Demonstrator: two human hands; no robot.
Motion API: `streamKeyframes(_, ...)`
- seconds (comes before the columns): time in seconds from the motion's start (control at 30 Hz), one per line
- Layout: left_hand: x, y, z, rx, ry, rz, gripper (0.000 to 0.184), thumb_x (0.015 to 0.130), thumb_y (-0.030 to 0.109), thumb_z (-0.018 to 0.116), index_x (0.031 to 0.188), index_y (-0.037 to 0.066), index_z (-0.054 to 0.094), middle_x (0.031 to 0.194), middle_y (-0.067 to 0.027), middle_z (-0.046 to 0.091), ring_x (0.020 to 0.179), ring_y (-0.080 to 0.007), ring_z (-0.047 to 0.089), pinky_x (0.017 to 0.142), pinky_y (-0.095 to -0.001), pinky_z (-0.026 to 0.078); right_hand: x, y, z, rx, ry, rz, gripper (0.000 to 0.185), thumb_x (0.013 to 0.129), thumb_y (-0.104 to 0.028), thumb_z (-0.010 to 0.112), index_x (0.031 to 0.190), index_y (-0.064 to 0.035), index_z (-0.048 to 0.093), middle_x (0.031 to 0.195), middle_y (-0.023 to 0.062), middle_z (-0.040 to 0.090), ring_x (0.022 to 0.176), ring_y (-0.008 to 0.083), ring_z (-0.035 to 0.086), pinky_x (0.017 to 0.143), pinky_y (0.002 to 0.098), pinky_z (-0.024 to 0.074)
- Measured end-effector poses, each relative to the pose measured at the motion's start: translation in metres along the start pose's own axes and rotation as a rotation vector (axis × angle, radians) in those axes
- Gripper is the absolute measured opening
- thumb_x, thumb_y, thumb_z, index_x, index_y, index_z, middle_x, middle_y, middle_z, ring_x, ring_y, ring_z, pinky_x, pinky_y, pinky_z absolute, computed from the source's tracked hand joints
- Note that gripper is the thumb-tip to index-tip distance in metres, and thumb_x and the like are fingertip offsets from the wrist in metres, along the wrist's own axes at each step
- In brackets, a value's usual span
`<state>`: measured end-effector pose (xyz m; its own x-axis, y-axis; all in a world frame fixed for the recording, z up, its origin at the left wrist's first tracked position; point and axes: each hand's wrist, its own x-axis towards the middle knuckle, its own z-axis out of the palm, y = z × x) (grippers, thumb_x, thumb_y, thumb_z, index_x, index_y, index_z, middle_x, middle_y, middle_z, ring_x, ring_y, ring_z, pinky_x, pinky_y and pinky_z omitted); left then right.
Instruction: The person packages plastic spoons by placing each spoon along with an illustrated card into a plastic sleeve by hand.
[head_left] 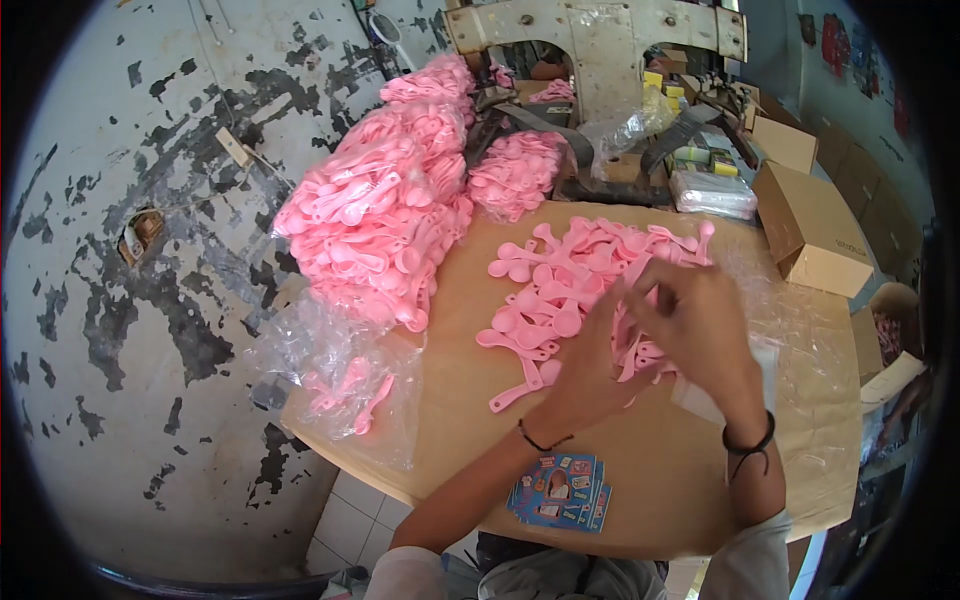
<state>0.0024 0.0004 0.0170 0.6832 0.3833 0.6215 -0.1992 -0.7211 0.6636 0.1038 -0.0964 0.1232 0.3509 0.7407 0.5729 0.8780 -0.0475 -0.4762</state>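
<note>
A loose heap of pink plastic spoons point(565, 285) lies on the brown paper-covered table. My left hand point(590, 365) is at the heap's near right side, thumb and fingers apart. Pink spoons show in the gap, but I cannot tell whether they are held or lie behind it. Close beside it, slightly blurred, my right hand point(695, 315) is raised over the heap with thumb and fingertips curled together; whatever they pinch is hidden. Beneath the right wrist lies a clear plastic sheet or bag point(700, 398). A stack of blue printed cards point(560, 492) rests near the table's front edge.
Large bags of pink spoons point(385, 200) are piled at the left against the peeling wall. An open clear bag point(340, 385) with a few spoons lies before them. A metal machine frame point(605, 60) stands behind. Cardboard boxes point(815, 230) line the right side.
</note>
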Motion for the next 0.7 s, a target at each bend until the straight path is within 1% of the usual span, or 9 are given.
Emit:
streamKeyframes(0.07,-0.005,-0.006,0.001,-0.219,-0.069,-0.171,0.068,0.088,0.029,0.068,0.14,-0.001,0.036,0.124,-0.0149,0.054,0.11,-0.0185,0.053,0.095,-0.035,0.042,0.001,-0.002,0.008,0.125,-0.071,0.077,0.024,0.086,-0.024,0.068,0.077,-0.0029,0.066,0.054,0.0053,0.057,0.046,0.0177,0.055,0.049,0.0313,0.042)
streamKeyframes(0.1,-0.003,-0.008,-0.003,-0.323,-0.105,-0.248,0.059,0.092,0.028,0.063,0.138,-0.001,0.041,0.116,-0.0116,0.059,0.102,-0.0149,0.056,0.09,-0.033,0.045,0.007,0.0,0.013,0.233,0.083,0.038,0.024,0.087,-0.025,0.067,0.079,-0.0019,0.067,0.056,0.0045,0.058,0.048,0.0159,0.054,0.05,0.0307,0.0421)
streamKeyframes(0.17,0.001,-0.009,-0.012,-0.447,-0.211,-0.373,0.045,0.096,0.02,0.056,0.134,-0.003,0.044,0.12,-0.0104,0.059,0.11,-0.0155,0.055,0.095,-0.0306,0.043,0.018,0.008,0.022,0.449,0.382,-0.043,0.026,0.09,-0.025,0.065,0.083,0.0001,0.068,0.06,0.003,0.059,0.052,0.0123,0.053,0.051,0.0294,0.0424)
streamKeyframes(0.3,0.001,-0.02,-0.022,-0.614,-0.562,-0.419,0.039,0.101,0.016,0.049,0.134,-0.003,0.044,0.122,-0.0062,0.057,0.111,-0.013,0.053,0.096,-0.0294,0.042,0.008,0.037,0.006,0.446,-0.256,0.101,0.021,0.091,-0.017,0.064,0.095,0.0034,0.068,0.069,0.0022,0.06,0.058,0.0075,0.05,0.052,0.0253,0.0417)
streamKeyframes(0.33,0.004,-0.02,-0.024,-0.567,-0.587,-0.324,0.04,0.102,0.019,0.046,0.134,-0.004,0.044,0.125,-0.0064,0.056,0.111,-0.0112,0.052,0.097,-0.0278,0.042,0.008,0.035,0.005,0.468,-0.276,0.187,0.019,0.088,-0.012,0.067,0.096,0.0047,0.067,0.07,0.0039,0.063,0.06,0.0069,0.054,0.054,0.0244,0.0438)
streamKeyframes(0.43,0.012,0.009,-0.031,-0.608,-0.273,-0.442,0.039,0.103,0.021,0.045,0.132,-0.004,0.047,0.127,-0.0067,0.055,0.112,-0.01,0.052,0.096,-0.0258,0.043,0.006,0.04,0.012,0.573,-0.28,0.178,0.017,0.088,-0.01,0.066,0.094,0.0057,0.066,0.071,0.0052,0.065,0.061,0.0072,0.057,0.055,0.0254,0.0467)
streamKeyframes(0.47,0.006,-0.01,-0.021,-0.541,-0.163,-0.444,0.04,0.103,0.022,0.046,0.133,-0.004,0.047,0.126,-0.0064,0.055,0.107,-0.009,0.052,0.09,-0.0239,0.045,0.005,0.036,0.009,0.496,-0.337,0.218,0.012,0.085,-0.006,0.065,0.094,0.0028,0.067,0.076,0.0085,0.067,0.064,0.0134,0.061,0.061,0.0294,0.0503)
streamKeyframes(0.6,0.001,-0.03,-0.019,-0.547,-0.126,-0.499,0.039,0.103,0.023,0.044,0.131,-0.004,0.048,0.116,-0.004,0.056,0.099,-0.0078,0.053,0.084,-0.0225,0.045,0.008,0.021,0.014,0.201,-0.04,-0.017,0.016,0.078,-0.011,0.071,0.093,-0.0081,0.071,0.093,0.0083,0.065,0.08,0.027,0.062,0.072,0.0374,0.0512)
streamKeyframes(0.7,0.005,-0.018,-0.024,-0.529,-0.074,-0.43,0.036,0.104,0.022,0.042,0.128,-0.004,0.05,0.101,-0.0011,0.057,0.087,-0.0056,0.052,0.073,-0.0203,0.045,0.005,0.026,0.006,-0.06,-0.12,-0.26,0.017,0.076,-0.015,0.073,0.091,-0.0095,0.072,0.096,0.0069,0.064,0.088,0.024,0.06,0.076,0.0369,0.0503)
